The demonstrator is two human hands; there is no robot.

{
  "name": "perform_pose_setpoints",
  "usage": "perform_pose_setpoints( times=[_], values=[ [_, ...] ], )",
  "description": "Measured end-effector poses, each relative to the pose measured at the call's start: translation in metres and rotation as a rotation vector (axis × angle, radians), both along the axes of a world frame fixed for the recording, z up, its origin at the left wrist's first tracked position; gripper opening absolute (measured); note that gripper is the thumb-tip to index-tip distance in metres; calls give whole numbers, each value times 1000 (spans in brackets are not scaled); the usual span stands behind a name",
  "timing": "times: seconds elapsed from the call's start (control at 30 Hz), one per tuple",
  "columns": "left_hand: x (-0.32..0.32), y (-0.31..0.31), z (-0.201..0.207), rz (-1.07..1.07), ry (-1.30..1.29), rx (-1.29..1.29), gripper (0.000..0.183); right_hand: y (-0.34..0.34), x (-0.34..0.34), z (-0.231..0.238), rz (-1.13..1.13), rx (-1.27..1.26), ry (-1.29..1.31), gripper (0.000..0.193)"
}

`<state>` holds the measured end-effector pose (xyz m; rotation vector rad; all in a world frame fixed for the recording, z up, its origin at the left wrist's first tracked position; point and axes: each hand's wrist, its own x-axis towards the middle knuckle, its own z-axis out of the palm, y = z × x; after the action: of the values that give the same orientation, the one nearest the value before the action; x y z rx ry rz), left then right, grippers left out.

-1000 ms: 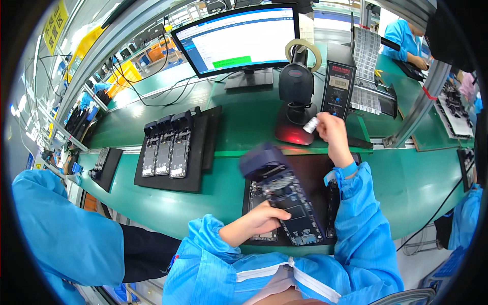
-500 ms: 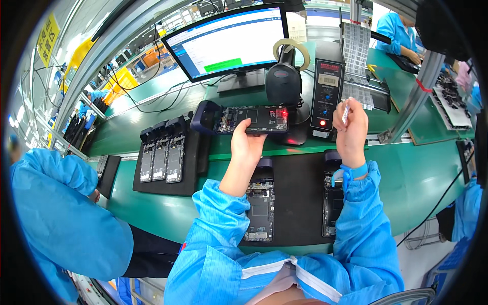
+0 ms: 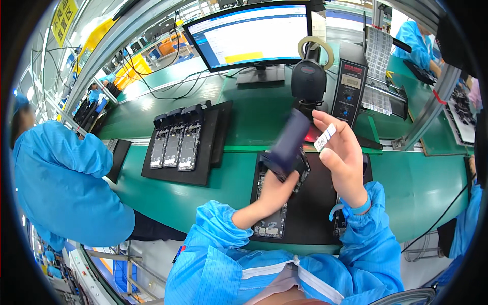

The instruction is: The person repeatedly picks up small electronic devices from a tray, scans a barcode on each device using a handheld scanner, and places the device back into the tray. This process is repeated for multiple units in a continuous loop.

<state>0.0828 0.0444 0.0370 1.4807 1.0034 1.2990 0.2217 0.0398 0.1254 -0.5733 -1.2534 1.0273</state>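
Note:
My left hand [image 3: 277, 195] grips an opened handheld device [image 3: 291, 147] with a bare circuit board and a dark blue end piece. It is tilted and smeared by motion, over the dark mat [image 3: 312, 223]. Close on its right, my right hand [image 3: 345, 165] is raised with a small white printed label [image 3: 325, 137] at its fingers. Beneath my hands, another opened device [image 3: 272, 221] lies at the mat's left side. One more device [image 3: 339, 223] lies at its right, mostly hidden by my right arm.
Behind my hands stand a barcode scanner [image 3: 308, 81] with a tape roll [image 3: 329, 53], a monitor [image 3: 249, 38] and a label dispenser [image 3: 351, 84] with a label strip. Several opened devices [image 3: 174, 145] rest on a dark board at left. A co-worker's blue sleeve [image 3: 66, 178] is nearby.
The device in my left hand has come away from under the scanner, toward me, and turned. My right hand has moved nearer to it with the label. The monitor's green bar has become yellow.

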Motion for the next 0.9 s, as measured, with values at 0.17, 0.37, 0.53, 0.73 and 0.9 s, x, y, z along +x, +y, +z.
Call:
perform_pose_setpoints(
  times=[0.17, 0.37, 0.53, 0.73, 0.9],
  values=[
    [3, -4, -22, -62, 50, 125, 13, -2, -10, -8, 84, -56, 59, 24],
    [-3, -4, -24, -93, 81, 76, 11, -1, -10, -7, 111, -62, 44, 16],
    [0, -6, -19, -82, 75, 84, 12, -4, -12, -9, 37, -32, -58, 20],
    [2, -5, -28, -82, 109, 247, 23, -3, -6, -5, -11, -111, 40, 28],
    [-9, -20, -20, -261, -87, -137, 34, 21, 40, 7, -127, -190, -46, 14]
  ],
)
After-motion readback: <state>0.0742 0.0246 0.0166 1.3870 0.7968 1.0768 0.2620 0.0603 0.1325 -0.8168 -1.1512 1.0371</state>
